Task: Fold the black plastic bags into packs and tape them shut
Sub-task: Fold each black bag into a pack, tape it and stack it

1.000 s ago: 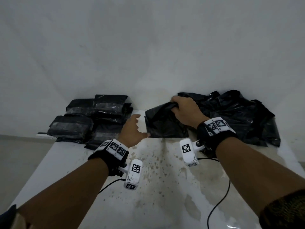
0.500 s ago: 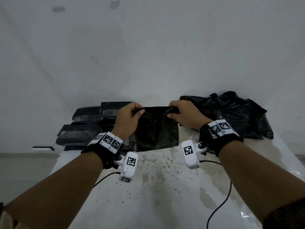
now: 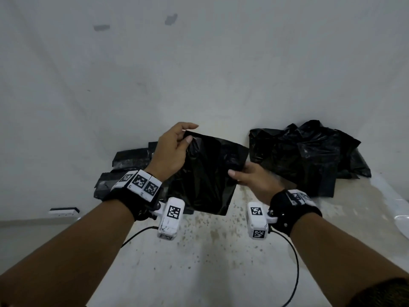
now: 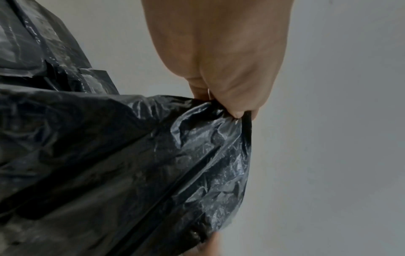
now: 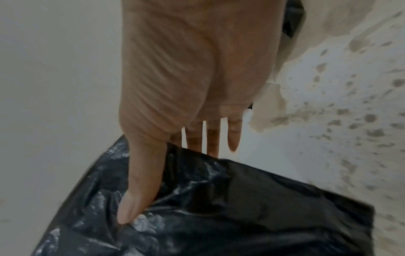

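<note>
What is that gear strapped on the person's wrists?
Each bare forearm wears a black wrist strap topped with white blocks printed with black square codes. A small white camera unit, also code-marked, hangs under each wrist, trailing a thin black cable.

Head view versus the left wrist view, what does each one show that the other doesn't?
Only the head view shows the right hand holding the black bag's right edge, the loose bag pile beside it, and the stained table.

Only the left wrist view shows the pinch up close: the thumb and fingers gather the bag's corner into creases.

Both show the left hand gripping the bag, with the taped packs behind.
</note>
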Motion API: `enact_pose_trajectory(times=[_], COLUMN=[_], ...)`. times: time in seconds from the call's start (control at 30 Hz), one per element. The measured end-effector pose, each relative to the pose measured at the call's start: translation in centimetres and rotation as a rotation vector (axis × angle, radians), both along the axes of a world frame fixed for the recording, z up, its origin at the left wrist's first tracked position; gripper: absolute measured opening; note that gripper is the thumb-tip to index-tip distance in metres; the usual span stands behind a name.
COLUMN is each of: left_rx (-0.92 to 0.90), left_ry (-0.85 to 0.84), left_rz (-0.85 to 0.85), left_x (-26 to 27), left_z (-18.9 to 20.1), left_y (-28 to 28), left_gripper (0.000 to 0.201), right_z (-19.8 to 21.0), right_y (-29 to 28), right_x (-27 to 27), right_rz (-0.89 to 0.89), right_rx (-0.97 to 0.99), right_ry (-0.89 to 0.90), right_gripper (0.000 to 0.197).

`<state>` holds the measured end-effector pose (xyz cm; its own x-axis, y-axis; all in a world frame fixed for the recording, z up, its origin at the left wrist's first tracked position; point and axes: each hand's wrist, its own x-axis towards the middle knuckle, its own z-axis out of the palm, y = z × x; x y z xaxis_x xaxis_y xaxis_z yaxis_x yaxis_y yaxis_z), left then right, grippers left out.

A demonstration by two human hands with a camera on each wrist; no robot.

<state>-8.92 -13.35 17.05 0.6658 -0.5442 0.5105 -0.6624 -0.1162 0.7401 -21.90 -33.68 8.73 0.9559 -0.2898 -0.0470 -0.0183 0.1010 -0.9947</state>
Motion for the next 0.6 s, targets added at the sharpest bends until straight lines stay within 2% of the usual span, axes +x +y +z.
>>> enact_pose_trajectory(times=[0.13,0.23,0.33,0.4,0.43,0.47,0.5,0.6], left_rx=[-0.044,-0.129,-0.099,-0.061,-0.027,0.021,0.073,0.125], left_ry=[0.077,0.210,0.441,0.599,0.655,0.685,0.693,0.713], left_rz=[-0.006,0.037,0.069,-0.020,-0.077,-0.125,-0.154,-0.119], left_x=[0.0,0.3,0.7,0.5,0.2,-0.3,-0.9,-3.0], left_z=[0.9,0.5,-1.7,-4.0,-5.3,-6.6,-7.7,-10.8], left_y=[0.2,0.6,1.1,1.9,2.2,2.5,2.6,2.6], left_gripper=[0.028,0.034,0.068,0.091,0.095,0.090,0.078,0.031], right_z=[-1.4,-1.6,-1.4,-1.4,-1.6,-1.8,-2.2,-4.2], right_y=[2.4,3.1,3.3,3.1,2.9,2.8,2.7,2.6], right_x=[0.1,0.4,0.2,-0.3,-0.5,-0.8,-1.1,-2.3], right_rz=[0.013,-0.015,-0.045,-0.067,-0.076,-0.086,-0.100,-0.149], right_rx=[0.159,0.263,0.333,0.360,0.375,0.392,0.400,0.383], right_ry=[-0.029,-0.039,-0.041,-0.016,0.000,0.023,0.054,0.165], right_gripper=[0.021,0.020,0.019,0.019,0.020,0.020,0.021,0.021])
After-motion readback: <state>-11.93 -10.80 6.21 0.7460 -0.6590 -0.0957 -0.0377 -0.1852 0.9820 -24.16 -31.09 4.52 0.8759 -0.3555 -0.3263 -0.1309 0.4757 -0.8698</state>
